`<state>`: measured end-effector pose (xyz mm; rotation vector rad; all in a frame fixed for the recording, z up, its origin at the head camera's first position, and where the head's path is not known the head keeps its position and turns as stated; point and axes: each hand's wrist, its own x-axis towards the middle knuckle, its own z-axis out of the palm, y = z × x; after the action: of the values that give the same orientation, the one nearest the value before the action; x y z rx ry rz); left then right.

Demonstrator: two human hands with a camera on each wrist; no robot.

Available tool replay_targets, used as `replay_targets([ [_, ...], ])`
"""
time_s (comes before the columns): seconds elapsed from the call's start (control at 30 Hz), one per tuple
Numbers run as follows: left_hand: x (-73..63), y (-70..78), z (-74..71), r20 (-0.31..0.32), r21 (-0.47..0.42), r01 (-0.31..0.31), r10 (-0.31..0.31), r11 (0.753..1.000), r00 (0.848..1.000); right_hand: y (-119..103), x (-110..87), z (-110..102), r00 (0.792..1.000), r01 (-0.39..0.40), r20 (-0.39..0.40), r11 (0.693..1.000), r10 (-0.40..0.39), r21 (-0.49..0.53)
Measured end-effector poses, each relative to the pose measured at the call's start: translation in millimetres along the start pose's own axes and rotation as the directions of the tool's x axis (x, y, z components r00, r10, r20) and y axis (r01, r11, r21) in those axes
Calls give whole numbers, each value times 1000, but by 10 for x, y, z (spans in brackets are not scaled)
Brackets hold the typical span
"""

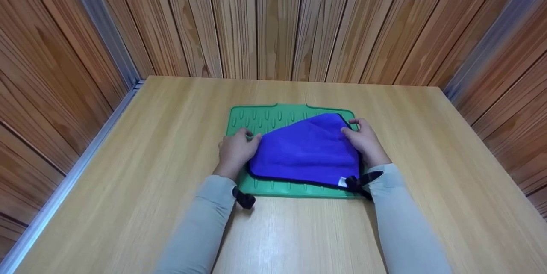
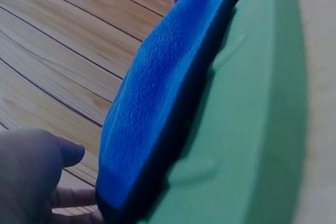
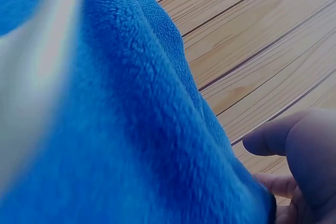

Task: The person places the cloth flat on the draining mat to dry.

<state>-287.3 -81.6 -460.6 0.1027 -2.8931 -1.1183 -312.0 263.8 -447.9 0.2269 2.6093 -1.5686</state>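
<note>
A blue plush cloth [image 1: 305,150] with black edging and a small white tag [image 1: 342,181] lies over a green ribbed mat [image 1: 273,187]. Its far edge slants, and its surface is slightly wrinkled. My left hand [image 1: 237,150] is at the cloth's left edge; in the left wrist view the thumb [image 2: 71,152] stands apart from the cloth while the fingers [image 2: 73,198] touch its edge. At the upper right edge is my right hand [image 1: 364,139], thumb and forefinger spread apart. In the right wrist view its fingers [image 3: 278,184] meet the cloth's edge, partly hidden.
Beneath the mat is a light wooden table [image 1: 171,137]. Wood-panelled walls [image 1: 273,22] close it in at the back and sides, with metal posts [image 1: 115,34] at the corners. Black straps [image 1: 244,199] hang at both wrists.
</note>
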Motion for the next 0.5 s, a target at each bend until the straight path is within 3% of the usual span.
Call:
replay_targets([
  [0.13,8,44,56,8,-20,-1,2,1000,1000,-14,53,72,999,44,-17,999,-44,-22],
  [0.23,26,60,84,14,-127,-2,3,992,1000,-16,81,120,995,87,-43,996,-89,-32],
  [0.37,69,34,93,3,-381,-23,26,924,1000,-1,114,159,986,147,-74,988,-150,-51],
  [0.47,78,-31,53,-66,-516,-41,8,856,998,37,122,152,983,119,-136,991,-126,-62],
  [0.5,74,-58,33,-88,-533,-43,-5,845,996,51,122,145,982,97,-157,993,-106,-61],
])
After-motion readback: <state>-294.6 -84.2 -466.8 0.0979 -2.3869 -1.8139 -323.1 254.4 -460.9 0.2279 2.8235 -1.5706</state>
